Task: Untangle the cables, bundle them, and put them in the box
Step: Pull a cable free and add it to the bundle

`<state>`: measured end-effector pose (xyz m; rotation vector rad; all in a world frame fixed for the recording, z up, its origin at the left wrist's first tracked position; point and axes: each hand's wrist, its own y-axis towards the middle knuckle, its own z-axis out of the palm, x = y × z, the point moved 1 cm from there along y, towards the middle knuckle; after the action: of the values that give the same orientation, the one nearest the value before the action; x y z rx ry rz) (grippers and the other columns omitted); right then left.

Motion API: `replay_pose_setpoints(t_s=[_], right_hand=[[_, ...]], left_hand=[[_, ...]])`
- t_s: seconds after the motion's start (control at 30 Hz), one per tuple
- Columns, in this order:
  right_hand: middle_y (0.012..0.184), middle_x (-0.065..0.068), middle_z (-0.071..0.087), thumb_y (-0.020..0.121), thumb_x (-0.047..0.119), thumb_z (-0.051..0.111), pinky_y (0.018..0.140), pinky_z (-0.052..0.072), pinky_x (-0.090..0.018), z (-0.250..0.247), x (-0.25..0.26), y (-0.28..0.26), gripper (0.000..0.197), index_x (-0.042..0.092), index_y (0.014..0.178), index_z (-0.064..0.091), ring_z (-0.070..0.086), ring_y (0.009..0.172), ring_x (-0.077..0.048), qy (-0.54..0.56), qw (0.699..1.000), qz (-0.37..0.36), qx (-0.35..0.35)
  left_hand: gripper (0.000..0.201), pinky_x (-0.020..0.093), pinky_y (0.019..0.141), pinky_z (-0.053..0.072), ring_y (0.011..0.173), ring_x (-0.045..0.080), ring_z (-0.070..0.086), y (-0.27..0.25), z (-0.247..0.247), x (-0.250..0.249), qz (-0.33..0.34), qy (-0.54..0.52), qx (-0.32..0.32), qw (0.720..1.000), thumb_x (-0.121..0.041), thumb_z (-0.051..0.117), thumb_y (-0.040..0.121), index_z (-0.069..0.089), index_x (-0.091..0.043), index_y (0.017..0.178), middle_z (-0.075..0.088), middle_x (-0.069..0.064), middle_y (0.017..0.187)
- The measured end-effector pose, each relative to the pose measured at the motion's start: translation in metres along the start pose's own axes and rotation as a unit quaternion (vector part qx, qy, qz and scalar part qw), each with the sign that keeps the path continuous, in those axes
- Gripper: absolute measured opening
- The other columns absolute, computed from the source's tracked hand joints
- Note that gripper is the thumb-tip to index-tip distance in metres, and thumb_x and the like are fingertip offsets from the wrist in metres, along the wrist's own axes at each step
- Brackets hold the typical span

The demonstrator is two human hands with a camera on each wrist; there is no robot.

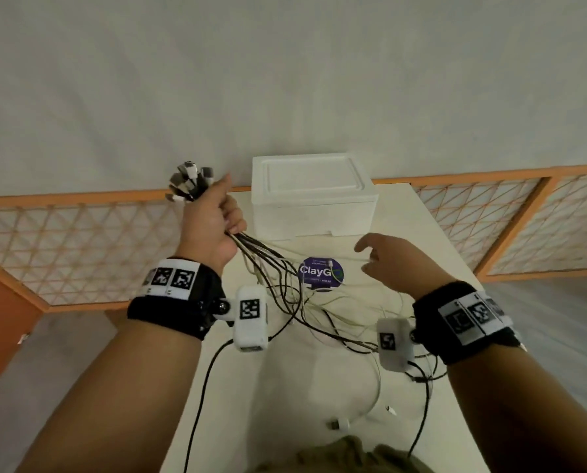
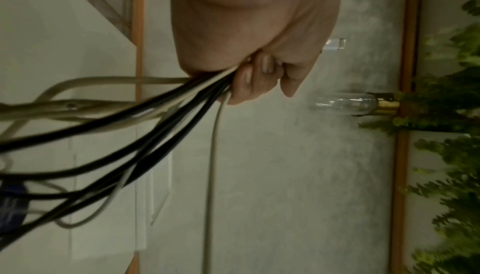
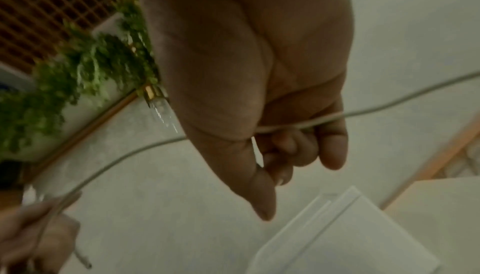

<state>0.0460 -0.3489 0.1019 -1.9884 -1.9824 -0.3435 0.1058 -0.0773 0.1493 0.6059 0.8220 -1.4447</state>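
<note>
The left hand (image 1: 213, 220) is raised over the white bench (image 1: 404, 213), and its grip is tight around a bunch of black and white cables (image 1: 268, 264). The cable plugs (image 1: 189, 180) stick up out of the top of the fist. Below the fist the cables hang down and lie in a messy tangle on the bench, over a round blue sticker (image 1: 321, 272). The right hand (image 1: 396, 261) is beside the tangle, with its fingers curled around one thin white cable (image 3: 324, 117) that runs across to the left hand. The white foam box (image 1: 314, 196) sits on the bench just behind both hands, with its lid on.
</note>
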Motion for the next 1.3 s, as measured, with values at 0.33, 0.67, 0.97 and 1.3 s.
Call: replay_pose_setpoints(t_s=[0.33, 0.67, 0.97, 1.3], right_hand=[[0.076, -0.009, 0.065, 0.091, 0.048, 0.051, 0.062, 0.049, -0.033, -0.050, -0.106, 0.011, 0.043, 0.009, 0.084, 0.066, 0.060, 0.068, -0.028, -0.050, 0.978, 0.153, -0.133], [0.104, -0.006, 0.065, 0.060, 0.073, 0.068, 0.075, 0.058, -0.033, -0.040, -0.095, 0.019, 0.060, 0.019, 0.083, 0.054, 0.066, 0.092, -0.020, 0.425, 0.857, 0.142, -0.253], [0.124, -0.015, 0.059, 0.083, 0.026, 0.071, 0.086, 0.044, -0.037, -0.033, -0.091, 0.016, 0.049, 0.015, 0.126, 0.051, 0.056, 0.110, -0.031, 0.006, 0.985, 0.150, -0.080], [0.109, -0.004, 0.067, 0.072, 0.034, 0.075, 0.088, 0.050, -0.036, 0.049, 0.112, 0.018, 0.054, 0.015, 0.119, 0.055, 0.063, 0.100, -0.021, 0.231, 0.962, -0.131, 0.065]], left_hand=[[0.027, 0.020, 0.038, 0.014, 0.037, 0.010, 0.019, 0.047, -0.116, -0.045, 0.072, 0.037, -0.189, 0.979, -0.020, 0.062, 0.089, 0.053, -0.021, 0.064, 0.028, -0.007, 0.045], [0.024, 0.022, 0.039, 0.017, 0.038, 0.010, 0.021, 0.051, -0.147, -0.026, 0.061, 0.033, -0.263, 0.962, -0.021, 0.069, 0.085, 0.053, -0.020, 0.067, 0.033, -0.008, 0.045], [0.033, 0.022, 0.041, 0.015, 0.040, 0.008, 0.019, 0.045, -0.125, -0.008, 0.013, 0.000, -0.206, 0.978, -0.023, 0.066, 0.088, 0.051, -0.023, 0.059, 0.030, -0.008, 0.049], [0.034, 0.024, 0.049, 0.044, 0.047, 0.013, 0.042, -0.015, 0.019, 0.048, -0.089, 0.067, 0.103, 0.988, -0.029, 0.071, 0.071, 0.046, -0.015, 0.052, 0.039, 0.001, 0.050]])
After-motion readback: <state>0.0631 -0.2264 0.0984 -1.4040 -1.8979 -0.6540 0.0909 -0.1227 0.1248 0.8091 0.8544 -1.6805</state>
